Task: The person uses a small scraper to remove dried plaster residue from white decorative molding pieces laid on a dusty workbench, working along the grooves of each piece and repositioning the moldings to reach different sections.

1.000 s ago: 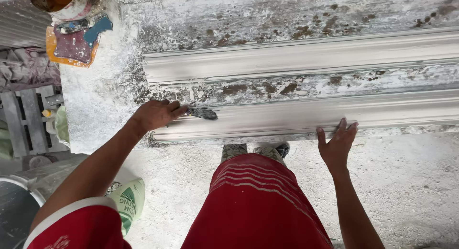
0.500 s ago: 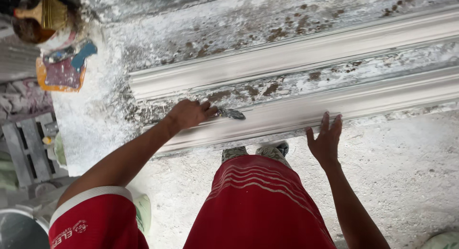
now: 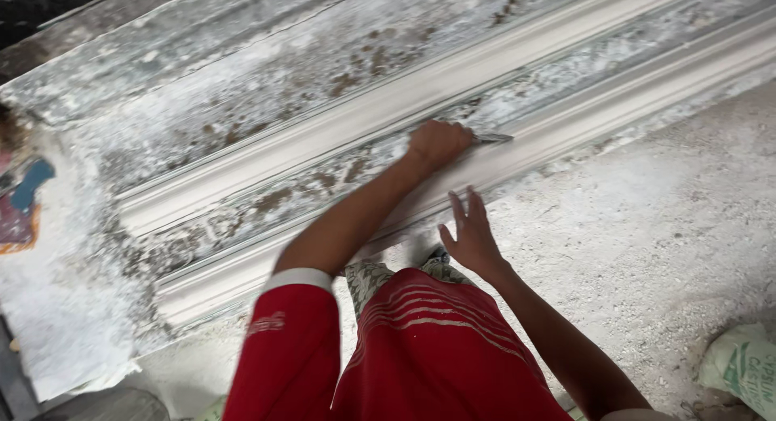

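While the left hand (image 3: 439, 142) clenches its fingers around a small grey metal scraping tool (image 3: 493, 137) pressed on the long white plaster cornice moulding (image 3: 566, 122), the right hand (image 3: 471, 235) hovers beside it, fingers spread and released, above the plaster-crusted surface (image 3: 242, 106).

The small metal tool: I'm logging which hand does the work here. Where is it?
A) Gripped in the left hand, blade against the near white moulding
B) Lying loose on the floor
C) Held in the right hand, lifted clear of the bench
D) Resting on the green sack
A: the left hand is closed around the metal tool, whose blade lies on the near moulding, while the right hand is spread open and holds nothing.
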